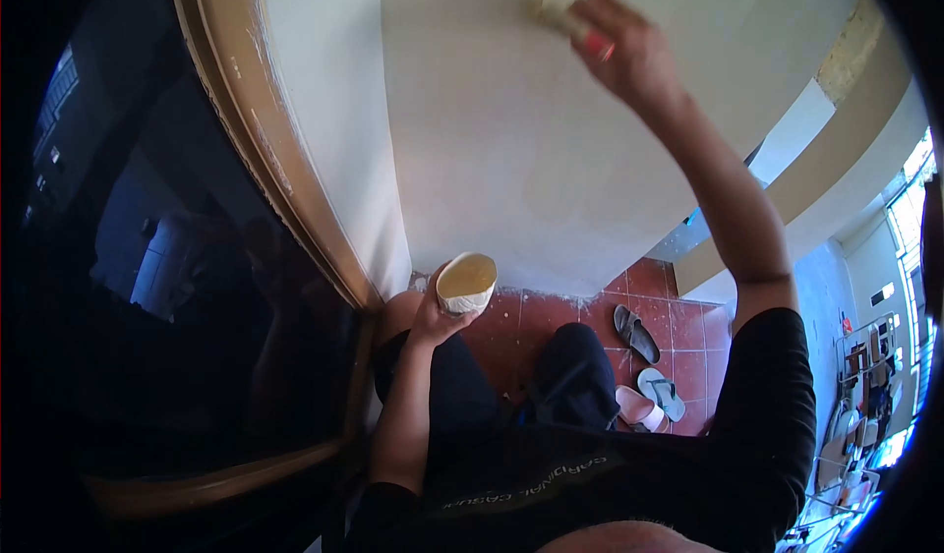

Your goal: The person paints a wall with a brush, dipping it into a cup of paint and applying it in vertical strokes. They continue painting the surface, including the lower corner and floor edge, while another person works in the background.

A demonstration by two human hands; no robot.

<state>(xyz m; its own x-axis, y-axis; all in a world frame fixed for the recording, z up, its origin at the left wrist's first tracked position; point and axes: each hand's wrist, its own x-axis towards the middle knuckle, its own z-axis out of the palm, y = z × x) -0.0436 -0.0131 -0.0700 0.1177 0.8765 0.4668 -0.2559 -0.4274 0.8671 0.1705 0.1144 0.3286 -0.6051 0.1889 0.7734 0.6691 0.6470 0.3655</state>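
Note:
My left hand is wrapped around a paint cup, white and smeared on the outside, with pale yellowish paint showing inside. It is held low, near my knee and tilted so its mouth faces me. Raised high before the pale wall, my right hand grips a paintbrush with some red on its handle. The brush is blurred by motion, its bristles pointing left and overlapping the wall in this view.
A brown wooden frame with a dark glossy pane stands at my left. Sandals and slippers lie on the paint-spotted red tile floor. Far right, a rack holds several things beside bright windows.

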